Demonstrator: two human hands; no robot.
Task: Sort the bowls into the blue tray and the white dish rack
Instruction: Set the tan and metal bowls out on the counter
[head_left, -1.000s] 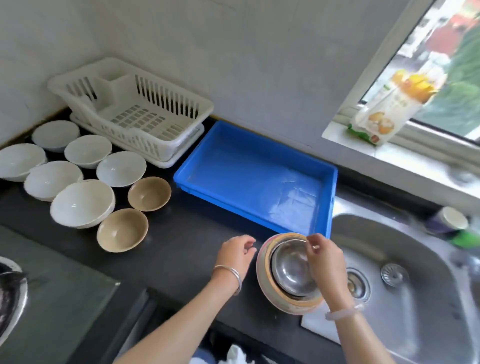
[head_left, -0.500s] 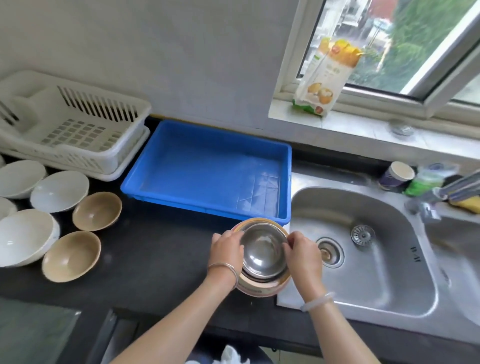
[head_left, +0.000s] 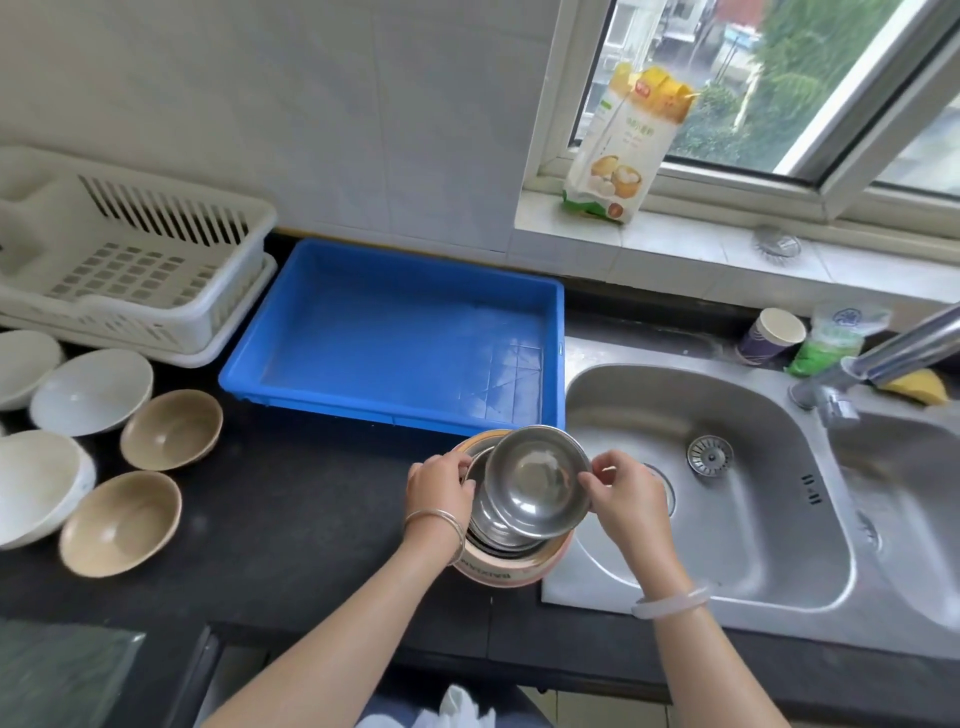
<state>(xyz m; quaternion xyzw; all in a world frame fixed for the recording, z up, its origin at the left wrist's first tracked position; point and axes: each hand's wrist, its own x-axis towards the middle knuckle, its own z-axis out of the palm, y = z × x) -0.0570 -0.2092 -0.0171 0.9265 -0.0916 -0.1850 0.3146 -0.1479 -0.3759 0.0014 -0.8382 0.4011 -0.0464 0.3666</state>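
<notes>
Pinching the rim of a tilted steel bowl (head_left: 537, 480), the right hand (head_left: 626, 493) holds it just in front of the blue tray (head_left: 395, 338); left hand (head_left: 439, 488) grips the stacked bowls (head_left: 498, 545) beneath it; white dish rack (head_left: 130, 260) sits left of the tray.

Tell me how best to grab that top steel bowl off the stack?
By its thin flared rim, pinched from opposite sides. The top steel bowl sits tilted above the nested stack, so its rim is exposed; the left hand and right hand flank it now.
</notes>
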